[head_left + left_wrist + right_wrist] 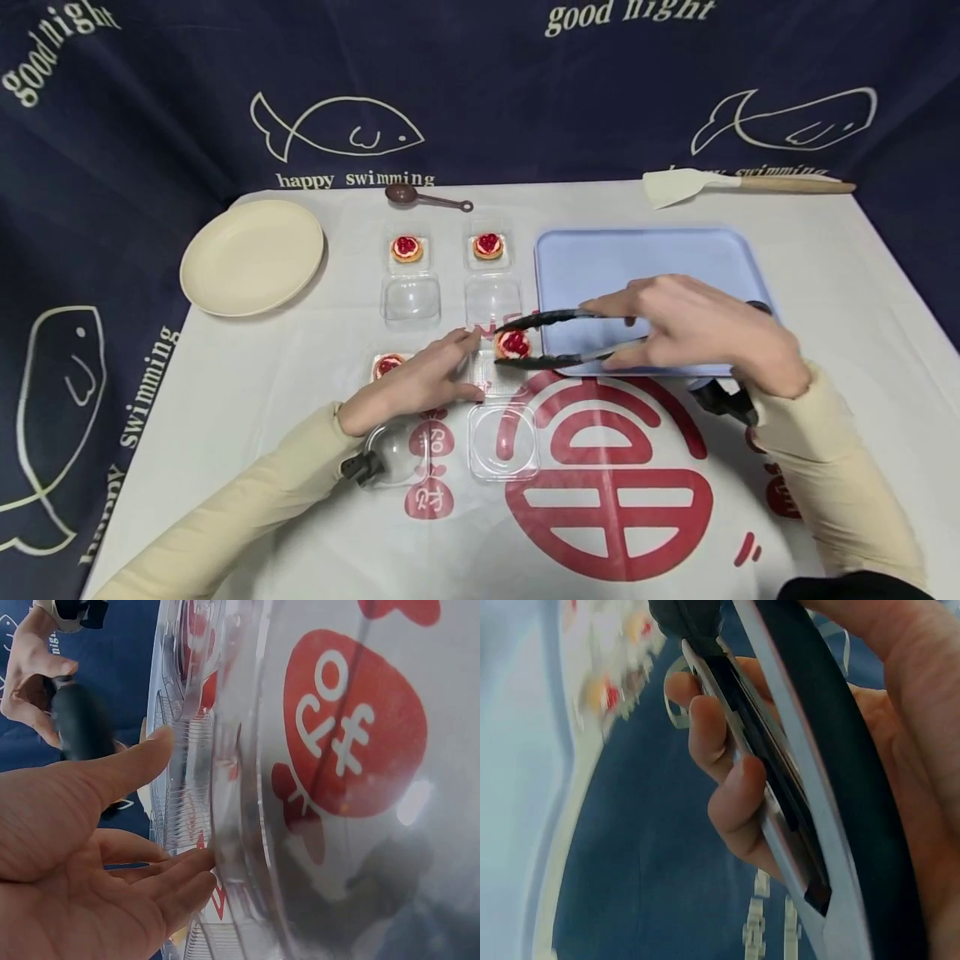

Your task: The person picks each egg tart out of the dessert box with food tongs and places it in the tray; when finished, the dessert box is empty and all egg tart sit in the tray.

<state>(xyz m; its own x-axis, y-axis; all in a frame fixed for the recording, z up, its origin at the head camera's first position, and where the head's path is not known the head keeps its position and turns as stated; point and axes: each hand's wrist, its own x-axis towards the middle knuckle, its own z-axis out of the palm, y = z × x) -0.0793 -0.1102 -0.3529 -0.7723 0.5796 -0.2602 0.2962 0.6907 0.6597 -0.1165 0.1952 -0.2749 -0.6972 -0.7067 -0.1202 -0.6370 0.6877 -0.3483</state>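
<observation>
My right hand (690, 329) grips black-and-silver tongs (551, 318). Between the tong tips is a small tart with red topping (513, 342), over the base of a clear plastic box (501, 382); whether the tart touches the base, I cannot tell. My left hand (420, 379) is at that box's left side with fingers extended and thumb apart. In the left wrist view its fingertips (201, 859) meet or nearly meet the clear plastic. Behind the left hand, another red-topped tart (388, 364) is partly hidden. In the right wrist view, fingers (739, 795) curl round the tongs' handle.
Two more tarts (407, 248) sit in opened clear boxes farther back. A blue tray (645, 258) lies under the right hand. A cream plate (251, 258) is at left, a brown spoon (420, 197) and a spatula (720, 183) along the back edge.
</observation>
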